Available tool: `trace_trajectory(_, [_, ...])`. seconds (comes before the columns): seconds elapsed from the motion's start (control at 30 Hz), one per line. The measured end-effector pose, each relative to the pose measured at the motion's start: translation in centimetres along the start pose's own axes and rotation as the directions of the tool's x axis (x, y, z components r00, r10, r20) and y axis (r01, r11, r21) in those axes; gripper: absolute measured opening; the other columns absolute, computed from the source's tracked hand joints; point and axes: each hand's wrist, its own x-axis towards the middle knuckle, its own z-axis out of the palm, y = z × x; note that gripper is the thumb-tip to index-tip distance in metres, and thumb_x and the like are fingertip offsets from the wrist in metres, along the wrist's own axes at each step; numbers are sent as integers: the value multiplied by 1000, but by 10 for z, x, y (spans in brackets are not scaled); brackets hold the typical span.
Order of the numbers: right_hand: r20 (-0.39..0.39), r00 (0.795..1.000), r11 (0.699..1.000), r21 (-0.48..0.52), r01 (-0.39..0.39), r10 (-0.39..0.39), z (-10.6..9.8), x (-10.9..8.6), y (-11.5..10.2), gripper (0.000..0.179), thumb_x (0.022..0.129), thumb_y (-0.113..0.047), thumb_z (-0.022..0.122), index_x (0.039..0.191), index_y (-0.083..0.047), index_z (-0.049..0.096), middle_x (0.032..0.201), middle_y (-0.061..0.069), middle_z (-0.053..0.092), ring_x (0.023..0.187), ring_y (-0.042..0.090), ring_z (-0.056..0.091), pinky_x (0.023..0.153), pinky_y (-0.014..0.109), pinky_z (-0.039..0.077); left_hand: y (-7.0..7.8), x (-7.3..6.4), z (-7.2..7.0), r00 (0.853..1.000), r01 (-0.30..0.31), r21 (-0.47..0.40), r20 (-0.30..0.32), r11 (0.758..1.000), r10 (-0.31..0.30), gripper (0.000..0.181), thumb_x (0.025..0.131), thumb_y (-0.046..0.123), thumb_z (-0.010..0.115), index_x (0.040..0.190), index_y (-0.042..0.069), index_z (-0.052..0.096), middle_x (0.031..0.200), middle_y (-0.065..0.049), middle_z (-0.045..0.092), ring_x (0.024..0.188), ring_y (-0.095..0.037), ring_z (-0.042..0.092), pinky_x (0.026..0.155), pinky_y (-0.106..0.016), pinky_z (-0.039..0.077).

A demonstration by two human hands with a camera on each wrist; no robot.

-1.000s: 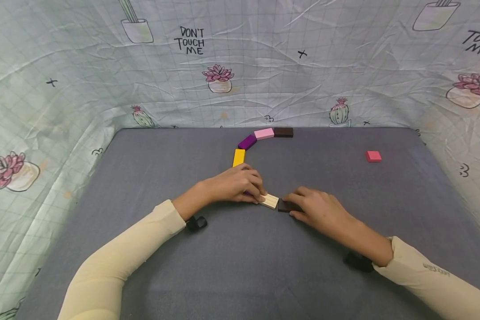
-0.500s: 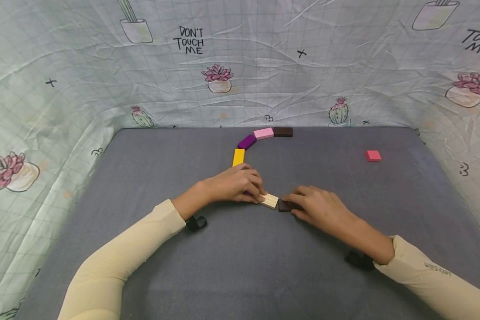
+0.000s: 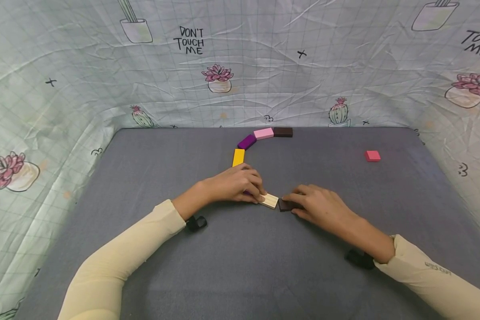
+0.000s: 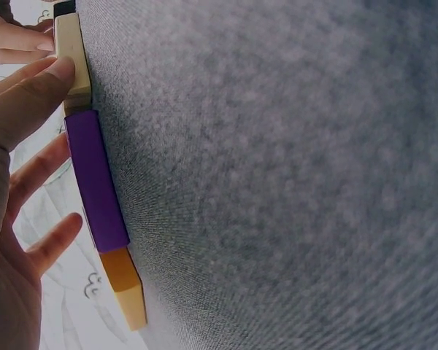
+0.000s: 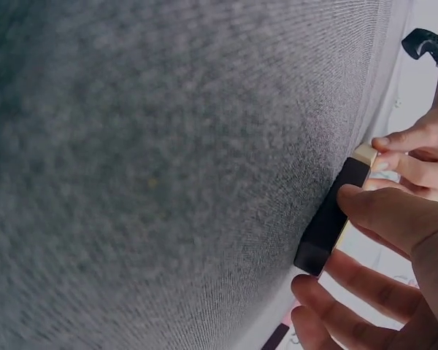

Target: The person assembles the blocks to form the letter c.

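My left hand [image 3: 240, 183] pinches a pale wooden block [image 3: 270, 201] between thumb and fingers, flat on the table. Just right of it, my right hand [image 3: 320, 206] pinches a dark brown or black block [image 5: 328, 219], thumb on the near side. These two blocks meet end to end, or nearly so, at a slight angle. A purple block [image 4: 96, 182] continues the line on the pale block's other side, mostly hidden by my left hand in the head view. Beyond it lies a yellow block [image 3: 238, 157], partly covered by that hand.
The curved row carries on at the back with another purple block [image 3: 247, 142], a pink block [image 3: 264, 133] and a dark brown block [image 3: 283, 132]. Apart on the right lies a red-pink block [image 3: 372, 156]. A printed cloth [image 3: 264, 80] hangs around the grey table [image 3: 224, 275].
The dark block in my right hand has shifted very slightly and turned a little against the pale block's end. My left hand stays in place.
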Motion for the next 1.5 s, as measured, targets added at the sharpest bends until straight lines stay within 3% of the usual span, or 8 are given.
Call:
trace_trajectory(0.27, [4,1000,1000,7,-9,9,-11,-6,14,42,84,-19,85,124,-16,73,115,5,71,98,25,67,78,44,57,0,1,0,1000,-9,-9,-7,1000,8,12,93,25,77,102,22,83,105,9,72,109,-13,61,104,-45,41])
trace_trajectory(0.53, [-57,990,992,32,-126,128,-42,-16,65,41,86,-13,82,125,-7,71,118,13,72,109,35,67,88,55,52,-1,0,0,1000,-14,-13,-11,1000,14,12,93,25,77,103,22,82,104,9,72,108,-13,62,104,-45,41])
trace_trajectory(0.77, [-79,948,951,-16,-309,307,-57,-33,126,35,92,-15,76,126,-7,70,113,22,72,98,40,68,79,61,50,0,-1,-1,1000,-8,-14,-7,1000,7,13,93,25,77,104,22,82,104,9,72,109,-13,62,103,-45,42])
trace_trajectory(0.93, [-92,916,920,2,-391,390,-56,-46,169,32,93,-13,74,122,-1,69,113,27,70,95,46,67,81,63,47,0,0,-1,1000,-5,-14,-2,1000,5,13,93,26,76,104,22,82,105,9,72,109,-12,62,104,-45,41])
trace_trajectory(1.07, [-56,892,893,-3,-449,448,-52,-55,194,34,94,-15,73,122,2,67,113,32,68,97,48,67,80,64,47,-1,0,0,1000,-5,-21,2,1000,5,14,93,26,76,105,22,82,106,9,72,109,-12,61,104,-45,41])
trace_trajectory(1.33, [-12,859,859,13,-512,512,-42,-58,214,42,92,-26,76,115,9,66,108,34,67,90,51,63,76,65,45,-1,0,0,1000,-4,-24,1,1000,4,13,93,26,77,105,22,82,105,9,72,109,-12,61,103,-44,41])
trace_trajectory(1.5, [-1,863,863,11,-505,505,-40,-54,215,39,92,-25,76,111,8,69,101,30,70,79,45,64,71,61,45,-1,-1,2,1000,4,-26,3,1000,-4,14,94,26,76,105,22,82,106,9,72,109,-12,61,103,-44,41])
